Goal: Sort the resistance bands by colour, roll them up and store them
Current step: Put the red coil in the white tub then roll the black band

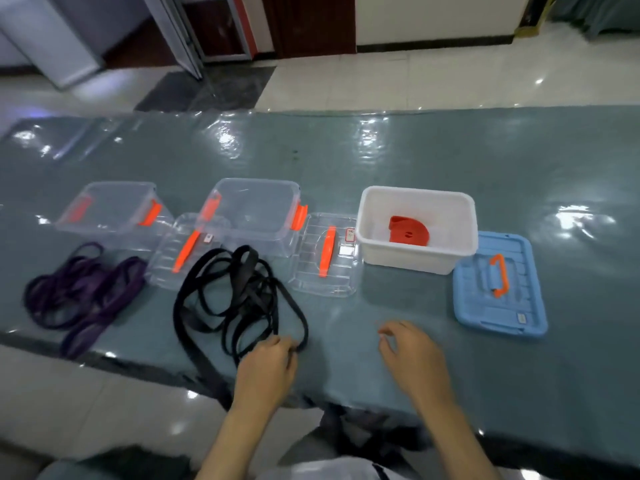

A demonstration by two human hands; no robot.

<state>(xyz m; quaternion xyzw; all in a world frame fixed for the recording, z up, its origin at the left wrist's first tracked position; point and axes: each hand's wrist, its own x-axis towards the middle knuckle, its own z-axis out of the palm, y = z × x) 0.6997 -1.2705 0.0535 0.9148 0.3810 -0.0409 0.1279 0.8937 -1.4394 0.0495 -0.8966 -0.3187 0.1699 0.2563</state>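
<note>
1. Nearest the camera were your two hands, both over the near edge of the tabletop (381,161).
2. Your left hand (268,363) lay knuckles up with its fingers curled onto the near loop of the black bands (239,296); it seemed to pinch a strand, though the fingertips were hidden.
3. Your right hand (412,355) hovered just above the tabletop, fingers loosely bent, holding nothing and touching no band.
4. There were three colours of band: a tangled black heap in front of your left hand, a purple heap (86,292) well to its left, and one rolled red band (409,230).
5. The strands in the black and purple heaps overlapped too much to count.
6. There were three boxes in a row behind the bands: two clear ones (114,209) (256,213) with orange latches and one white one (417,230); the red roll sat inside the white box.
7. Three lids lay flat: two clear (183,251) (325,254) and one blue (498,285), the blue just right of the white box.
8. The black loops ran mostly from you toward the boxes; one strand trailed over the tabletop's near edge.
</note>
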